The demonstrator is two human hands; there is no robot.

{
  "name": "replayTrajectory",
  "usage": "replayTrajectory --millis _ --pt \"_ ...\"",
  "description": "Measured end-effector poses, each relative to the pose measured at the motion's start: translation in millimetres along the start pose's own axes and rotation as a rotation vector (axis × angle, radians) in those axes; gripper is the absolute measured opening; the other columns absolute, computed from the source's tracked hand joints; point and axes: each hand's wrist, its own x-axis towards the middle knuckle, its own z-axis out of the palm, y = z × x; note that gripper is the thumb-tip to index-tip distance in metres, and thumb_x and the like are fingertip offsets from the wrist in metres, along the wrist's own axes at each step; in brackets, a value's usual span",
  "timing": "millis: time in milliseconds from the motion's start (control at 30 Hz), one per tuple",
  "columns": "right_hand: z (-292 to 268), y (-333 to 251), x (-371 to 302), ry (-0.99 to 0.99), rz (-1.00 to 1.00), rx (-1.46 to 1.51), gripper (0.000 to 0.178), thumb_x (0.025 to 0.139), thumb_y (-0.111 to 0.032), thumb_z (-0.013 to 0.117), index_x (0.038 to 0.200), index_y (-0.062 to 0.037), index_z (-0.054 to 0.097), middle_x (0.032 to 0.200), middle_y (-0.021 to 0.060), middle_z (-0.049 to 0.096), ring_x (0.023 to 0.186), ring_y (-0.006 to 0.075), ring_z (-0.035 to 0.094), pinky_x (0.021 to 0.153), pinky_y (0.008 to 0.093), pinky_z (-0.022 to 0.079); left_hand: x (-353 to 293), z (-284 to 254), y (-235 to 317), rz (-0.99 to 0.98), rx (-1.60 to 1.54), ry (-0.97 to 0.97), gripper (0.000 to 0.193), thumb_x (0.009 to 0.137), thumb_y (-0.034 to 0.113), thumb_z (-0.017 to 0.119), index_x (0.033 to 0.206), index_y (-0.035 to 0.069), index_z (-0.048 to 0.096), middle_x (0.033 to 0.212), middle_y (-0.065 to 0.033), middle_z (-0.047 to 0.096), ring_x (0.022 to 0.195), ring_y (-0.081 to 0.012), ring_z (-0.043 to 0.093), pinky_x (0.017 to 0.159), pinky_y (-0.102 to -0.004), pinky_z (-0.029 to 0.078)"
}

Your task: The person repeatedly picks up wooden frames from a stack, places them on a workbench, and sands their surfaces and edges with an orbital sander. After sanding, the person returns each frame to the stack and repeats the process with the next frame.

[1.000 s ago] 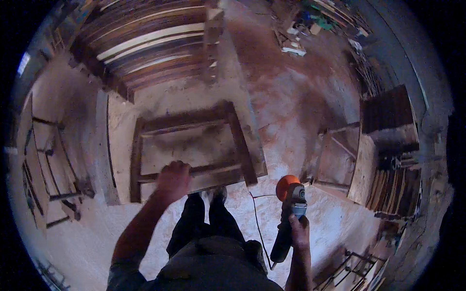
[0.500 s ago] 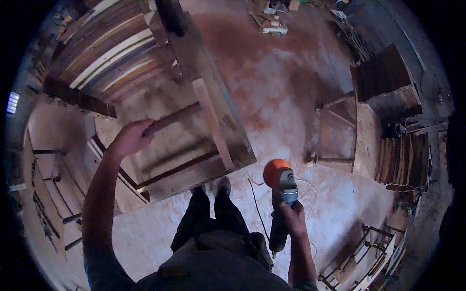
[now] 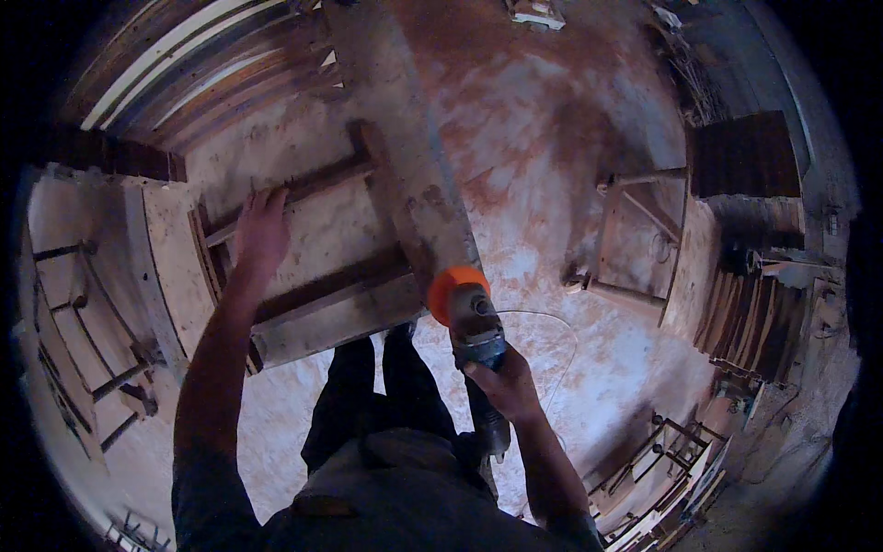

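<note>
A dark wooden frame [image 3: 331,293] of joined bars lies on a broad wooden workbench [image 3: 440,217]. My left hand [image 3: 264,224] is on the frame's far bar near its left end, fingers bent over the wood. In my right hand [image 3: 504,379] is an angle grinder [image 3: 480,348], gripped round its body with the thumb on top. Its round orange disc [image 3: 457,293] is at the bench's near right corner, close to the frame's right end. Whether the disc touches wood I cannot tell.
Several long boards [image 3: 207,69] are stacked at the far left of the bench. A pale cable [image 3: 568,336] loops over the dusty floor on the right. Beyond stand a low trestle [image 3: 676,267] and piles of dark wood pieces [image 3: 750,317]. More wooden frames [image 3: 92,340] stand at left.
The grinder has moved left and up to the bench corner. My left hand has shifted along the far bar, and the frame sits turned differently. The whole view has also shifted.
</note>
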Motion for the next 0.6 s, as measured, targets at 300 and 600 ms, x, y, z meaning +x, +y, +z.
replayTrajectory --millis 300,600 --pt "20 2 45 -0.011 0.069 -0.305 0.047 0.081 -0.031 0.077 0.111 0.0010 0.061 0.098 0.0076 0.067 0.090 0.0148 0.060 0.084 0.0325 0.049 -144 -19 60 -0.086 -0.172 -0.201 0.062 0.076 0.013 0.072 0.132 -0.001 0.048 0.131 -0.0220 0.050 0.126 -0.0411 0.044 0.108 -0.0518 0.035" --pt "16 -20 44 0.119 0.066 -0.469 0.045 0.081 -0.033 0.076 0.108 0.0009 0.063 0.093 0.0128 0.070 0.085 0.0191 0.065 0.078 0.0352 0.052 -161 -1 59 -0.079 -0.186 -0.073 0.073 0.073 0.010 0.072 0.138 -0.003 0.041 0.149 -0.0221 0.037 0.137 -0.0391 0.034 0.113 -0.0529 0.026"
